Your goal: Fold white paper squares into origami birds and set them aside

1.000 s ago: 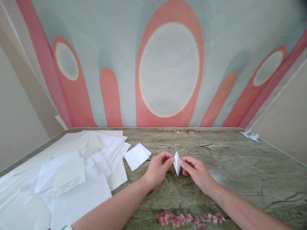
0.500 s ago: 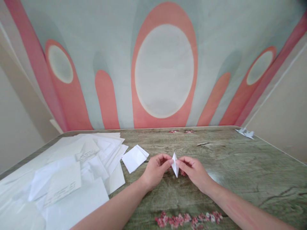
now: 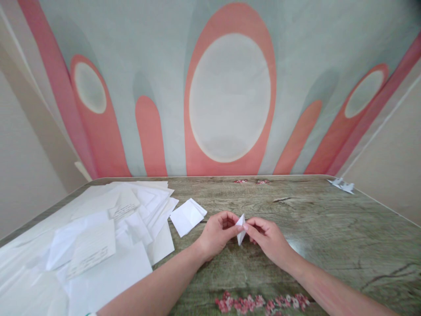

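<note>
The left hand (image 3: 217, 235) and right hand (image 3: 268, 237) each pinch the paper (image 3: 240, 235) just above the surface (image 3: 329, 228) — shorter and more tilted than a second ago, seemingly creased further.

Bright, even light; edges warped.
</note>
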The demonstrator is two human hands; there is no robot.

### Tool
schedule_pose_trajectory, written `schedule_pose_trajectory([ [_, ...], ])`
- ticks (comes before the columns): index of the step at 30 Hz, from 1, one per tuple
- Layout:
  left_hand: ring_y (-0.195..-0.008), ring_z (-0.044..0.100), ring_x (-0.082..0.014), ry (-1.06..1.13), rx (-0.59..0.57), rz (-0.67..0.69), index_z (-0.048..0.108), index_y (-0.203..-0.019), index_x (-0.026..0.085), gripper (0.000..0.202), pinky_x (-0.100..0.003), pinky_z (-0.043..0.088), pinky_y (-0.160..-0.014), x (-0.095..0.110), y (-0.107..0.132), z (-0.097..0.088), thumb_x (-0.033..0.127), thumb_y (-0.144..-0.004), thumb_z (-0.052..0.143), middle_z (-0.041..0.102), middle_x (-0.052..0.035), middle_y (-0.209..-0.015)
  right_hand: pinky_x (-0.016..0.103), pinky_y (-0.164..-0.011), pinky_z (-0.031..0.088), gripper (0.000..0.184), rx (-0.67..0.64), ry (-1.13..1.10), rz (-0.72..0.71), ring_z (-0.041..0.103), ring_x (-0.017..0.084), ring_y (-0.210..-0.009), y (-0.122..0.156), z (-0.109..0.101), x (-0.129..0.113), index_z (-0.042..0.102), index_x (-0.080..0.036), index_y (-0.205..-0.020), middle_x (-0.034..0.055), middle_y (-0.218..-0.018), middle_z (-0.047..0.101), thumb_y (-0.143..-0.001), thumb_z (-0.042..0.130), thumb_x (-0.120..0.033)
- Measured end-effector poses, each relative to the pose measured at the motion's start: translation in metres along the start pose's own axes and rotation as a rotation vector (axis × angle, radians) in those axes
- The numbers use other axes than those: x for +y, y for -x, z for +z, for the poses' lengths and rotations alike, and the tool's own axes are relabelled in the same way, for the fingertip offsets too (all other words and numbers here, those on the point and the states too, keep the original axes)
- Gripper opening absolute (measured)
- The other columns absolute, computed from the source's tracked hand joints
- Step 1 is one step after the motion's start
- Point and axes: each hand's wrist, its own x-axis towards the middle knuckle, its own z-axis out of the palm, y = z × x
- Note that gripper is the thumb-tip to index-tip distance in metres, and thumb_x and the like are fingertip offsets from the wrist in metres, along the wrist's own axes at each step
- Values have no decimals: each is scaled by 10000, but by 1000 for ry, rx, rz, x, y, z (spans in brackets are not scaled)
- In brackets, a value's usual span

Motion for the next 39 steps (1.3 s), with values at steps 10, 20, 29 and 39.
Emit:
schedule_pose_trajectory([
  [10, -673, 526, -105, 9, 86, 37, 495, -794, 144, 303, -237, 421, -658, -3, -1, 1, 254, -636, 728, 565, 1, -737, 236, -526, 382, 299, -26, -81, 6, 472, 118, -538, -1, -2, 4, 574, -173, -719, -18, -564, 503, -847, 462, -419],
  [20, -660, 568, -125, 24, 103, -1, 517, -750, 141, 309, -256, 447, -653, -6, -3, 2, 273, -599, 751, 609, -14, -718, 237, -547, 404, 219, 45, -88, -58, 515, 132, -616, 0, 4, 6, 511, -196, -938, -10, -691, 550, -784, 584, -334],
  [29, -658, 581, -128, 15, 94, -33, 561, -726, 125, 326, -263, 452, -670, -5, -2, 1, 334, -580, 763, 619, -22, -699, 236, -551, 418, 139, 40, -57, -155, 502, 122, -645, -3, 3, 5, 573, -191, -818, 30, -853, 510, -780, 583, -325],
  [39, -618, 584, -115, -4, 100, -44, 506, -804, 149, 350, -235, 450, -612, -6, -1, 4, 262, -588, 757, 618, -3, -680, 234, -546, 406, 223, 21, -83, -36, 499, 124, -606, -3, 2, 6, 567, -177, -840, -1, -697, 556, -774, 587, -389],
])
